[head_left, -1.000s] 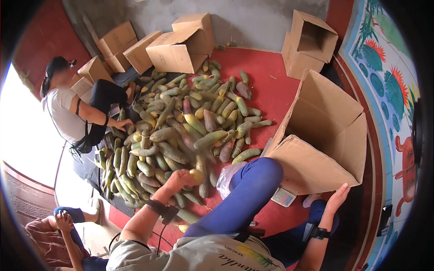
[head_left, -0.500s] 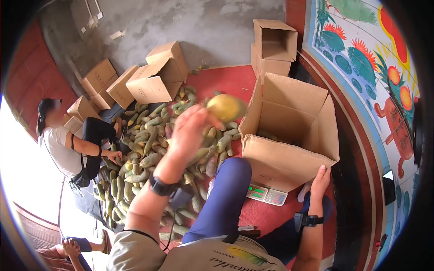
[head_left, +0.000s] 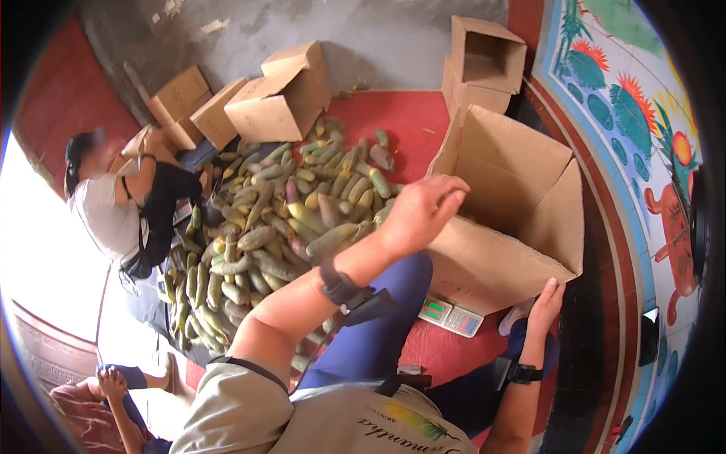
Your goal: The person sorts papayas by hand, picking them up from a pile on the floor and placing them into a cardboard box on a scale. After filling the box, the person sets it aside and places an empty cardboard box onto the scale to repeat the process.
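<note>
My left hand [head_left: 425, 215] hangs over the near left rim of an open cardboard box [head_left: 499, 265]. Its fingers are loosely curled, with a gap at the thumb and no vegetable visible in them. At the box's near right corner, my right hand [head_left: 544, 305] grips the cardboard edge with its fingertips. The box is tilted and its bottom is in shadow, so its contents are hidden. Beneath it is a digital scale [head_left: 456, 318] with lit green displays. Left of the box lies a large heap of long green and yellowish radish-like vegetables [head_left: 257, 238].
A co-worker [head_left: 113, 200] sits left of the heap, one arm raised towards cardboard boxes [head_left: 265, 110]. Another person's clasped hands [head_left: 112, 382] show at lower left. Stacked boxes [head_left: 484, 64] stand at the back, by a painted tile wall [head_left: 597, 113]. Red covering [head_left: 408, 125] lies on the floor.
My left hand has moved right from above the heap to the box rim; the yellowish vegetable it carried is out of sight. My right hand stays at the corner. The co-worker's arm has risen.
</note>
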Demonstrator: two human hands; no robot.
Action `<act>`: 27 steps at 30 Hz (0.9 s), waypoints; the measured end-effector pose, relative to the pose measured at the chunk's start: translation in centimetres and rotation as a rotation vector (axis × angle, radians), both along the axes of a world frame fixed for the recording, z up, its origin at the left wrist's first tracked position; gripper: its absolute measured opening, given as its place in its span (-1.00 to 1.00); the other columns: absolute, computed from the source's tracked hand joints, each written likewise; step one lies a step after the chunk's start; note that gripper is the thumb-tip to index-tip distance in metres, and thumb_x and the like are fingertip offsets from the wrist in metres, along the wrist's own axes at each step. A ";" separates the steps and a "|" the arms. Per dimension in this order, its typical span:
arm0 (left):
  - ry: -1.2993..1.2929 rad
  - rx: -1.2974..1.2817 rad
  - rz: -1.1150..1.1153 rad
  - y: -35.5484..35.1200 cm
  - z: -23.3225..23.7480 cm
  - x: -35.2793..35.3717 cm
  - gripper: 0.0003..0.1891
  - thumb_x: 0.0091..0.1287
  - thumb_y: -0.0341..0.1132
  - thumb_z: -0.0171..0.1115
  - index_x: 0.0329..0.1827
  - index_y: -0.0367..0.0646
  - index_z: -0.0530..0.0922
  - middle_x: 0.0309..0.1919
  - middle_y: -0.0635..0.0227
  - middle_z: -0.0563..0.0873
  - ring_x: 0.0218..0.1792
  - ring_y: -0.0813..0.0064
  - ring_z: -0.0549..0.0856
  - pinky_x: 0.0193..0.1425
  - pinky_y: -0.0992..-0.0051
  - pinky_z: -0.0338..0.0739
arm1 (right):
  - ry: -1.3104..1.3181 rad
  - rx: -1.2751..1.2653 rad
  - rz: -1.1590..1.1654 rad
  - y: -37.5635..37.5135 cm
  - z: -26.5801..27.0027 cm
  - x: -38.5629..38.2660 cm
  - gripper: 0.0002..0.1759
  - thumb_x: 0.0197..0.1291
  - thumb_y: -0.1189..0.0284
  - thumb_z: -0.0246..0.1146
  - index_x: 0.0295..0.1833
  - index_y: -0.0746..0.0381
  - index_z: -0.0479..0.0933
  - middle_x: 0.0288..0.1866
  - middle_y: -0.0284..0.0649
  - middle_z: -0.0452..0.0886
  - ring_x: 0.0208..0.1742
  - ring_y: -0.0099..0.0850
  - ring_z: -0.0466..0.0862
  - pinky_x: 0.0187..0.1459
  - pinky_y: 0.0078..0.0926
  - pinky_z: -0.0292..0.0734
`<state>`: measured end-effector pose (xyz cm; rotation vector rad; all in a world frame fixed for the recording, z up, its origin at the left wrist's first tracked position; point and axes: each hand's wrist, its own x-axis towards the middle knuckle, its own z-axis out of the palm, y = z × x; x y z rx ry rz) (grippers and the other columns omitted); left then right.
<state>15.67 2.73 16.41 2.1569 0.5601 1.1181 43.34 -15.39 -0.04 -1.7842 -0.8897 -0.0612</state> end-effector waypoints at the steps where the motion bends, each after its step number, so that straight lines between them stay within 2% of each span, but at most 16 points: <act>1: 0.007 0.041 0.056 0.0 -0.3 -1.5 -0.83 0.34 -0.42 0.08 -0.12 -0.30 0.56 -0.25 0.19 0.64 -0.22 0.39 0.62 -0.08 0.48 0.50 | 0.001 -0.023 0.018 0.1 -0.1 0.0 -0.49 0.41 0.17 -0.11 0.17 0.42 0.32 0.03 0.14 0.52 0.05 -0.05 0.52 0.07 -0.25 0.38; 3: 0.053 -0.071 0.104 0.1 -2.1 -4.8 -0.84 0.33 -0.41 0.08 -0.15 -0.30 0.57 -0.29 0.20 0.63 -0.23 0.39 0.61 -0.11 0.44 0.49 | -0.095 0.044 -0.079 0.3 -0.1 -0.2 -0.47 0.41 0.15 -0.12 0.14 0.45 0.32 0.01 0.17 0.52 0.04 -0.02 0.53 0.06 -0.24 0.39; 4: 0.112 -0.157 0.156 0.1 -3.2 -6.6 -0.85 0.31 -0.42 0.10 -0.17 -0.30 0.57 -0.34 0.18 0.62 -0.27 0.34 0.61 -0.14 0.38 0.49 | 0.021 -0.003 -0.028 0.0 0.5 -0.2 -0.44 0.42 0.12 -0.13 0.12 0.47 0.33 0.00 0.19 0.51 0.02 -0.01 0.53 0.05 -0.23 0.39; 6: 0.330 0.092 0.165 1.4 -8.2 -11.1 -0.86 0.30 -0.39 0.07 -0.25 -0.26 0.56 -0.36 0.13 0.59 -0.31 0.12 0.58 -0.18 0.33 0.49 | 0.043 -0.005 -0.022 -0.1 0.1 0.2 -0.42 0.41 0.10 -0.14 0.11 0.48 0.33 0.00 0.19 0.51 0.02 -0.02 0.53 0.04 -0.23 0.39; 8: 0.534 -0.069 0.202 0.5 -13.4 -15.2 -0.84 0.29 -0.37 0.02 -0.25 -0.20 0.57 -0.32 0.15 0.61 -0.23 0.11 0.58 -0.16 0.30 0.51 | 0.072 -0.021 -0.055 0.0 -0.4 0.8 -0.38 0.41 0.06 -0.16 0.10 0.49 0.33 0.00 0.19 0.52 0.02 -0.05 0.53 0.04 -0.23 0.40; 10: 1.122 0.025 0.147 0.3 -20.5 -19.8 -0.81 0.27 -0.35 0.01 -0.23 -0.16 0.60 -0.26 0.17 0.64 -0.19 0.15 0.61 -0.15 0.31 0.53 | 0.085 -0.013 -0.055 0.0 -0.3 0.7 -0.38 0.41 0.06 -0.16 0.11 0.49 0.33 0.01 0.19 0.51 0.03 -0.06 0.53 0.04 -0.24 0.40; 12: 1.337 -0.151 0.192 -2.2 -24.6 -23.2 -0.83 0.22 -0.39 0.04 -0.33 -0.18 0.62 -0.29 0.19 0.67 -0.21 0.24 0.69 -0.16 0.27 0.59 | 0.114 0.023 -0.069 0.0 -0.3 0.7 -0.36 0.41 0.05 -0.17 0.15 0.50 0.30 0.06 0.17 0.48 0.05 -0.09 0.53 0.07 -0.27 0.41; 15: 1.259 -0.725 0.312 -6.6 -27.6 -26.8 -0.69 0.25 -0.20 0.03 -0.16 -0.20 0.64 -0.19 0.13 0.70 -0.09 0.13 0.67 -0.01 0.22 0.56 | 0.115 -0.013 -0.102 -0.1 -0.4 0.8 -0.34 0.41 0.03 -0.18 0.18 0.48 0.29 0.09 0.17 0.46 0.08 -0.11 0.52 0.08 -0.28 0.41; 16: 1.366 -0.852 0.251 -7.6 -29.9 -27.9 -0.65 0.25 -0.14 0.02 -0.14 -0.21 0.64 -0.12 0.12 0.69 -0.04 0.10 0.65 0.04 0.20 0.53 | 0.080 -0.029 -0.126 -0.1 -0.5 1.0 -0.32 0.41 0.00 -0.20 0.19 0.47 0.29 0.09 0.15 0.47 0.07 -0.13 0.52 0.06 -0.29 0.42; 19: 1.437 -0.765 0.164 -12.6 -40.9 -33.8 -0.65 0.26 -0.14 0.01 -0.16 -0.19 0.65 -0.14 0.10 0.69 -0.04 0.11 0.65 0.03 0.21 0.54 | 0.023 -0.044 -0.147 -0.3 -0.4 1.4 -0.34 0.41 0.00 -0.19 0.18 0.43 0.32 0.04 0.00 0.49 -0.03 -0.26 0.51 -0.03 -0.41 0.41; 20: 1.331 -0.990 0.305 -13.1 -36.1 -32.6 -0.64 0.23 -0.16 0.06 -0.04 -0.21 0.60 -0.05 0.04 0.64 0.03 0.09 0.61 0.10 0.22 0.50 | 0.014 -0.036 -0.165 -0.1 0.0 0.8 -0.33 0.40 -0.02 -0.19 0.16 0.43 0.33 0.02 -0.01 0.50 -0.05 -0.27 0.50 -0.04 -0.43 0.41; 21: 1.332 -1.017 0.300 -14.3 -36.9 -33.6 -0.64 0.23 -0.16 0.06 -0.04 -0.21 0.60 -0.05 0.04 0.64 0.03 0.09 0.61 0.10 0.22 0.50 | 0.010 -0.098 -0.172 -0.4 0.0 1.3 -0.32 0.40 -0.03 -0.21 0.16 0.43 0.34 0.02 -0.01 0.50 -0.05 -0.26 0.50 -0.03 -0.44 0.40; 23: 1.227 -1.069 0.550 -16.7 -39.3 -35.3 -0.53 0.20 -0.20 0.11 0.17 -0.19 0.44 0.13 -0.03 0.51 0.15 0.05 0.53 0.19 0.25 0.44 | -0.017 -0.141 -0.185 -0.6 0.0 1.7 -0.29 0.39 -0.05 -0.23 0.17 0.43 0.32 0.06 0.01 0.48 -0.01 -0.24 0.50 -0.02 -0.42 0.42; 24: 1.234 -1.216 0.587 -17.1 -40.3 -35.6 -0.39 0.18 -0.24 0.14 0.32 -0.14 0.24 0.26 -0.04 0.35 0.22 0.03 0.45 0.25 0.25 0.39 | -0.025 -0.160 -0.179 -0.8 -0.1 1.9 -0.29 0.39 -0.05 -0.23 0.17 0.43 0.32 0.06 0.01 0.48 -0.01 -0.24 0.50 -0.02 -0.42 0.42; 25: 1.232 -1.235 0.581 -17.7 -41.0 -35.9 -0.39 0.18 -0.24 0.14 0.32 -0.14 0.24 0.26 -0.04 0.35 0.22 0.03 0.45 0.25 0.25 0.39 | -0.017 -0.136 -0.174 -0.7 -0.3 2.0 -0.28 0.39 -0.07 -0.24 0.19 0.43 0.31 0.09 0.02 0.46 0.01 -0.23 0.50 -0.02 -0.41 0.43; 27: 1.059 -1.228 0.852 -18.2 -41.6 -36.2 -0.37 0.18 -0.24 0.14 0.35 -0.09 0.19 0.27 -0.03 0.32 0.23 0.03 0.44 0.25 0.23 0.40 | -0.016 -0.118 -0.163 -0.3 -0.1 1.6 -0.26 0.39 -0.08 -0.25 0.21 0.43 0.29 0.13 0.02 0.44 0.03 -0.22 0.50 -0.02 -0.39 0.44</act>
